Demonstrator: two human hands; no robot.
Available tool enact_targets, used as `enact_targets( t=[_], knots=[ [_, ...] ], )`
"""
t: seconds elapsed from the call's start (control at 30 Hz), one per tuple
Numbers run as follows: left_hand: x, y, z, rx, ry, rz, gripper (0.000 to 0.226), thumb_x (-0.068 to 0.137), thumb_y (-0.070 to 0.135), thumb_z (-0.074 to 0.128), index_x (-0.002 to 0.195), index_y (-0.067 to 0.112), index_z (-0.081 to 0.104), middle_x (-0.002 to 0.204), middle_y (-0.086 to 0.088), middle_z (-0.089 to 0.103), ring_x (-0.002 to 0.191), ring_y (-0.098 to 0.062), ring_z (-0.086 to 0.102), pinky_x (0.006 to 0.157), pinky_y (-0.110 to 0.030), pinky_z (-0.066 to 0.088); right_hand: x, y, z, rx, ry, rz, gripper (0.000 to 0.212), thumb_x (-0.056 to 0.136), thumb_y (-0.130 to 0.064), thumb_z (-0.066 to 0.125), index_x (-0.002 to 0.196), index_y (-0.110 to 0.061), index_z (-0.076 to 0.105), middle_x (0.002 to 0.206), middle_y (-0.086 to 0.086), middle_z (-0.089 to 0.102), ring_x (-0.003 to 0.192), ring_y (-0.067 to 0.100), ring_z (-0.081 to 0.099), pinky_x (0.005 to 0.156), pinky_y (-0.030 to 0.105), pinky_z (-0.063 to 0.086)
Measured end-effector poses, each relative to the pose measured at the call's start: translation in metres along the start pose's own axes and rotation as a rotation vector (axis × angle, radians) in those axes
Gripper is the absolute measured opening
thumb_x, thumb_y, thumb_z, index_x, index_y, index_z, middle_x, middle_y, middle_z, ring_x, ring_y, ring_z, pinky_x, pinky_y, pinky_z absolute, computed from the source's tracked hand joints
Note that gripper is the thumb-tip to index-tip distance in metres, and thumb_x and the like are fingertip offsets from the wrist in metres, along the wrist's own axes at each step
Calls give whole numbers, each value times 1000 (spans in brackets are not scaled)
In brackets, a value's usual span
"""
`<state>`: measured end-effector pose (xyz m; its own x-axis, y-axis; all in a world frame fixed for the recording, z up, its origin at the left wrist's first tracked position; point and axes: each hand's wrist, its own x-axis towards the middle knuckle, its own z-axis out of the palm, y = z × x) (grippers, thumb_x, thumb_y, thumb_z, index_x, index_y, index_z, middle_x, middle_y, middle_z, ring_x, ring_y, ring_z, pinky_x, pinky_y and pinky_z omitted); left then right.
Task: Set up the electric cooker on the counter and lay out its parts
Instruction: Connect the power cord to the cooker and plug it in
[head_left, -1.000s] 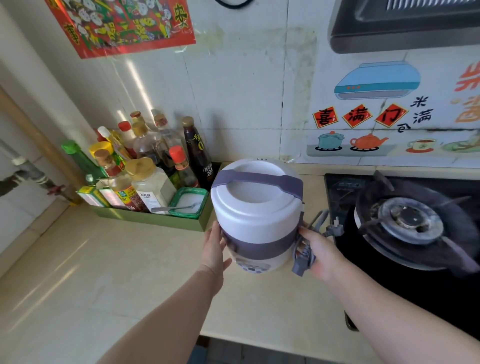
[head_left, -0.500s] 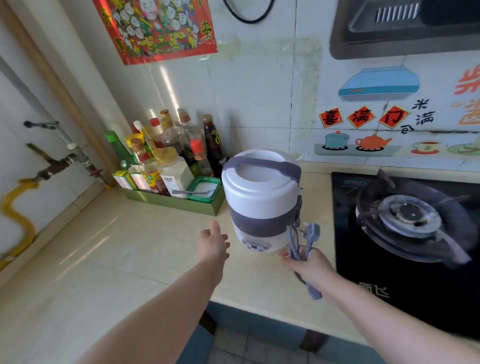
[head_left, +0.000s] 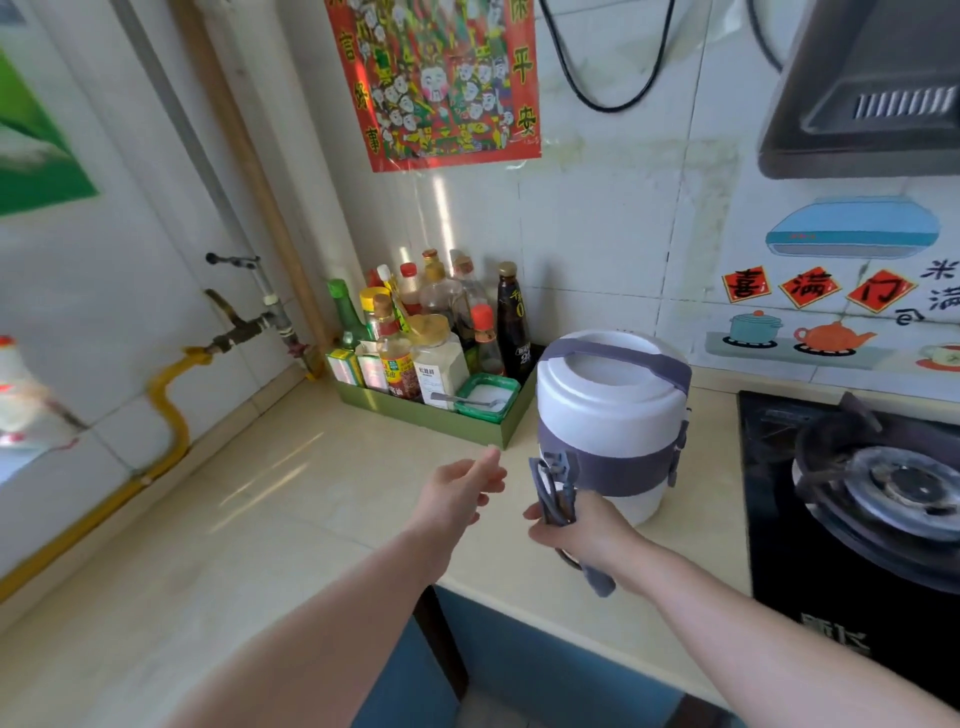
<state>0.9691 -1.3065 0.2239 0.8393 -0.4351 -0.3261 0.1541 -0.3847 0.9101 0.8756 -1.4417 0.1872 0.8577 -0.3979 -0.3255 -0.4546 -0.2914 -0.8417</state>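
The electric cooker (head_left: 613, 415), a white cylinder with a grey band and a grey carry handle across its lid, stands upright on the beige counter (head_left: 291, 519) just left of the stove. My right hand (head_left: 582, 530) grips the bundled grey power cord (head_left: 556, 488) with its plug, in front of the cooker's lower left side. My left hand (head_left: 457, 493) hovers with fingers extended, left of the cooker and apart from it, holding nothing.
A green tray (head_left: 431, 415) packed with several sauce bottles and a salt dish sits behind and left of the cooker. A black gas stove (head_left: 852, 493) lies to the right. Gas pipes (head_left: 166, 405) run along the left wall. The counter's front edge is near my arms.
My left hand has let go of the cooker and drawn away to the left. The cooker now rests on the counter. My right hand has moved the cord bundle to the cooker's front left.
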Motion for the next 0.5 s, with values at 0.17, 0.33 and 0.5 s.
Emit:
enact_targets(
  t=[0.17,0.33,0.5],
  knots=[
    [6,11,-19,149,-35,106,33,86,40,68,95,9,74,84,-1,66,75,-12,55,71,-25,46,17,-34,25,-47,-13,-22,13,75,-24,74,85,-28,68,100,-7,73,96,15,68,93,32,51],
    [18,9,-36,125,-42,109,22,88,30,66,88,9,73,84,-6,66,71,-14,52,68,-26,45,22,-52,40,11,-4,26,30,68,-25,82,94,-23,68,93,-6,71,88,15,65,70,26,48],
    [33,0,-59,138,-10,117,20,90,28,61,84,11,70,90,-11,72,78,-18,59,69,-27,45,24,-51,35,202,201,-18,20,87,-32,66,103,-22,69,104,1,70,100,22,63,82,28,48]
  ],
)
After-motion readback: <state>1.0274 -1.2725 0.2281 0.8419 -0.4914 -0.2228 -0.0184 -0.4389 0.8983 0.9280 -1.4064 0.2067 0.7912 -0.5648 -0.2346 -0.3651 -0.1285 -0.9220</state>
